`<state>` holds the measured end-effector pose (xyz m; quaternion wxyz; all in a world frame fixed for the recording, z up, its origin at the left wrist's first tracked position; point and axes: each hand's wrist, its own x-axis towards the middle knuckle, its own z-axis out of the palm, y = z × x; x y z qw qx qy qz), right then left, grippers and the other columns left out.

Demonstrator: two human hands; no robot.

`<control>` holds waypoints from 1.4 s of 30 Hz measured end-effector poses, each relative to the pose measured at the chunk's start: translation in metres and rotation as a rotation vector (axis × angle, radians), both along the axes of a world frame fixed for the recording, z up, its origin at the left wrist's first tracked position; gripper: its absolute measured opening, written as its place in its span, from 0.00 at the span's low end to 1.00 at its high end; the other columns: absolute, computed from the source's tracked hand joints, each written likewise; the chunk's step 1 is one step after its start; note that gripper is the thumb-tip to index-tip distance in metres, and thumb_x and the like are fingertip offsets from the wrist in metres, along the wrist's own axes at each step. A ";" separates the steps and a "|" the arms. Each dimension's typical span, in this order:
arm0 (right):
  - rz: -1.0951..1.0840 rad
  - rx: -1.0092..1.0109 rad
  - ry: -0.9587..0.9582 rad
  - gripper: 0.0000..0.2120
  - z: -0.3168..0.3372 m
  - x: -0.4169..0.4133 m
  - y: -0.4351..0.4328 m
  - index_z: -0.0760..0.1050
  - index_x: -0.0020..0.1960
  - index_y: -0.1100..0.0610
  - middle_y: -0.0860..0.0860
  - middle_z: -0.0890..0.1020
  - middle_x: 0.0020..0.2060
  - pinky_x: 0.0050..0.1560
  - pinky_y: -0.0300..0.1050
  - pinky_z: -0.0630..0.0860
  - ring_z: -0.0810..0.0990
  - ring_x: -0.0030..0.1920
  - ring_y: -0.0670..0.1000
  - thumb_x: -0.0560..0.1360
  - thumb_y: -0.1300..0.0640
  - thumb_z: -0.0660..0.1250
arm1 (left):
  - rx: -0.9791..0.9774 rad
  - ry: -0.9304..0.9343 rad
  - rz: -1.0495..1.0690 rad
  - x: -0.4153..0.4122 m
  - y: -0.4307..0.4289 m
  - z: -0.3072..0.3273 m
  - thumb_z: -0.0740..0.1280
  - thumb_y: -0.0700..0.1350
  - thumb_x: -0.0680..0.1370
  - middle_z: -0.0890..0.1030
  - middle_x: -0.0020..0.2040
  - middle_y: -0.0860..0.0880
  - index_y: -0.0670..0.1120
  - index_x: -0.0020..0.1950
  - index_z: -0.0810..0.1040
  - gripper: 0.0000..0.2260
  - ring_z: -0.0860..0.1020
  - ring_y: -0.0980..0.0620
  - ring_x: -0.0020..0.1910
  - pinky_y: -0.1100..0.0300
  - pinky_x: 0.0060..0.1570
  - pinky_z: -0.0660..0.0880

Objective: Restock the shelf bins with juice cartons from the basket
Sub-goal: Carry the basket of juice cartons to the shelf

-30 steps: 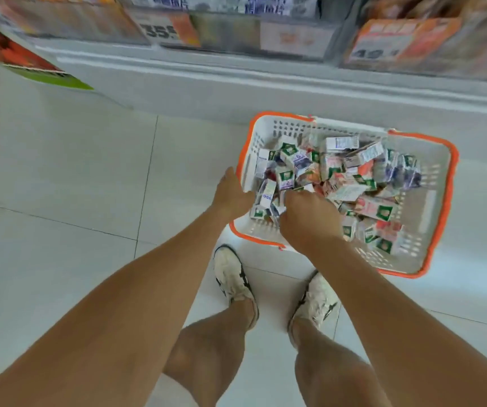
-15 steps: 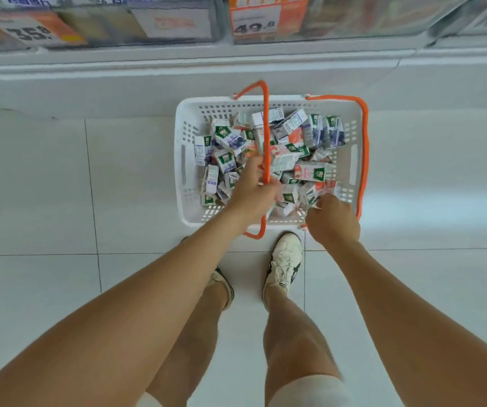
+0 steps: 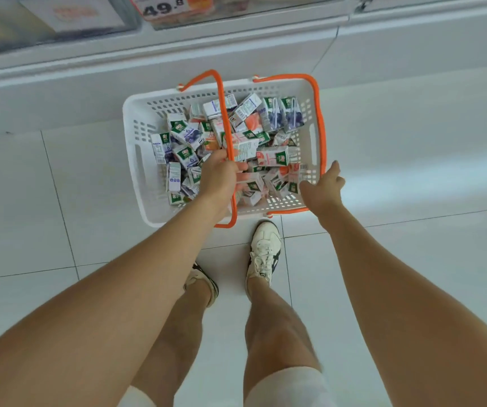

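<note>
The juice cartons (image 3: 271,155) lie in a loose heap inside a white basket (image 3: 136,160), some flat, some on edge, purple ones towards the far right corner and pink ones nearer the middle. None has reached the shelf yet. The basket is low down, in front of the base of the shelf (image 3: 177,54); I cannot tell whether it rests on the floor (image 3: 60,201) or hangs just off it.

The left hand (image 3: 221,177) has its fingers curled round the raised orange handle (image 3: 223,113), which stands up across the middle of the basket. The right hand (image 3: 323,188) holds nothing: its fingers are spread and straight, hovering over the near right corner, just beside the second handle (image 3: 318,121), which lies down along the right rim.

The step looks like taking charge of the basket before any restocking. To do it well, the right hand should probably hook the lowered handle near its middle and swing it up to meet the other, so the load hangs level. Held by one handle alone, the basket would likely tip and spill cartons over the low side.

A price tag (image 3: 163,7) reading 49.8 sits on the shelf edge above. The person's shoes (image 3: 264,251) stand just behind the basket.
</note>
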<state>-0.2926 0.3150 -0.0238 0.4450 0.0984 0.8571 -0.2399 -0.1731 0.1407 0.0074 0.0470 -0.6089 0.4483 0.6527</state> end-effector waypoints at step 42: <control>-1.135 -0.436 -0.146 0.21 0.430 0.109 0.220 0.77 0.62 0.55 0.58 0.86 0.37 0.34 0.44 0.73 0.78 0.30 0.53 0.75 0.47 0.58 | 0.230 -0.087 -0.677 -0.036 0.166 0.407 0.53 0.52 0.83 0.88 0.38 0.46 0.44 0.63 0.79 0.20 0.65 0.51 0.30 0.58 0.31 0.62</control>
